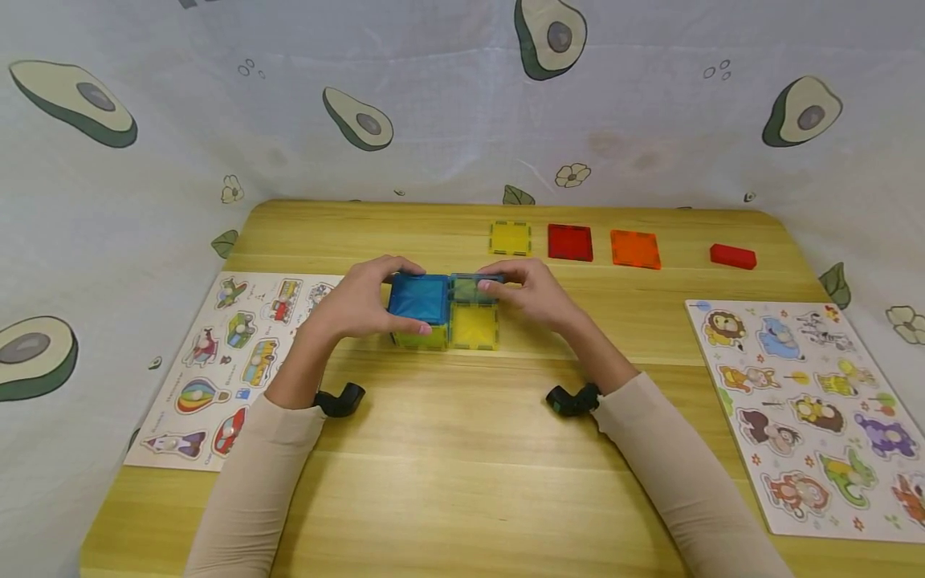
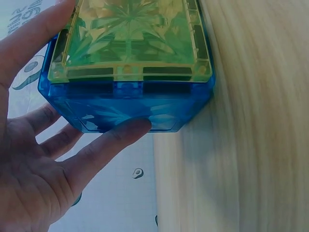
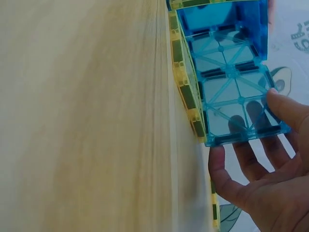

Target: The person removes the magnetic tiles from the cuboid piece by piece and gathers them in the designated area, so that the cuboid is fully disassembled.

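Observation:
My left hand [image 1: 361, 301] holds a box of see-through magnetic tiles [image 1: 419, 299], its thumb toward the front and fingers round the back. The box has a blue top and a yellow face [image 2: 128, 38] in the left wrist view. Beside it, a yellow magnetic tile [image 1: 474, 327] lies flat on the table. Along that tile's back edge stands a light-blue magnetic tile [image 3: 241, 99], in line with the box's back wall. My right hand [image 1: 533, 297] pinches this light-blue tile, thumb on the near face and fingers behind.
Behind the hands lie a yellow tile [image 1: 510, 238], a red tile [image 1: 569, 242], an orange tile [image 1: 635, 249] and a red block [image 1: 733, 256]. A vehicle puzzle board [image 1: 169, 401] is on the left, an animal puzzle board [image 1: 784, 385] on the right. An avocado-print cloth [image 1: 448, 48] surrounds the table.

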A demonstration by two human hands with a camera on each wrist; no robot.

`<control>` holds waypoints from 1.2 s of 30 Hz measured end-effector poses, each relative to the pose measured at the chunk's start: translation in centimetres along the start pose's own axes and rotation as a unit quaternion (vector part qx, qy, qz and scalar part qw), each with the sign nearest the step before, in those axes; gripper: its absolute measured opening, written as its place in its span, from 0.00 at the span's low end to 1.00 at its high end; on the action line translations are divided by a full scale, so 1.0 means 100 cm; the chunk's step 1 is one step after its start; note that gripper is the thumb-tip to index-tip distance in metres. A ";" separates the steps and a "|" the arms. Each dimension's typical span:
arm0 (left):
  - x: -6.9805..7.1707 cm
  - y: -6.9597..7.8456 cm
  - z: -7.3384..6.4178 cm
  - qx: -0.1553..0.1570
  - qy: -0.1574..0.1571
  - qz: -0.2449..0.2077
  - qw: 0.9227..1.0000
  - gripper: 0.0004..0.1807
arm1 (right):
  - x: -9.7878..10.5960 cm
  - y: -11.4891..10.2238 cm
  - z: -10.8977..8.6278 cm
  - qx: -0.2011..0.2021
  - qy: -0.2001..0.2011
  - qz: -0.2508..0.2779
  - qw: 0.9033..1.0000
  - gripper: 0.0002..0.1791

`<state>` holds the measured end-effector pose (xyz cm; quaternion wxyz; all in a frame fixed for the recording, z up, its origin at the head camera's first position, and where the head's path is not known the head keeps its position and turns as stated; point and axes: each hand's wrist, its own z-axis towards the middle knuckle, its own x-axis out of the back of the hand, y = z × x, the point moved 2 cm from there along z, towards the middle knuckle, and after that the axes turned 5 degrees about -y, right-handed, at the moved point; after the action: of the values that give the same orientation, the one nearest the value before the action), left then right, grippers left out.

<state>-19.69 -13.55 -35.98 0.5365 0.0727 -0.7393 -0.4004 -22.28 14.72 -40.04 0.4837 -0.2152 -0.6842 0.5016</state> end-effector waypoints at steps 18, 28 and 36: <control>-0.003 0.006 -0.001 0.008 -0.004 0.018 1.000 0.48 | 0.042 0.007 -0.014 -0.027 0.088 0.045 0.995 0.21; 0.001 0.006 -0.004 0.009 -0.015 0.030 0.999 0.48 | 0.055 0.023 -0.011 -0.073 0.106 0.028 0.991 0.20; 0.005 0.006 -0.007 -0.001 -0.034 0.027 0.999 0.46 | 0.056 0.029 -0.009 -0.097 0.078 0.013 0.992 0.26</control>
<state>-19.07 -13.80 -35.08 0.5219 0.0384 -0.7581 -0.3890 -24.45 20.68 -40.10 0.5059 -0.3087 -0.6869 0.4206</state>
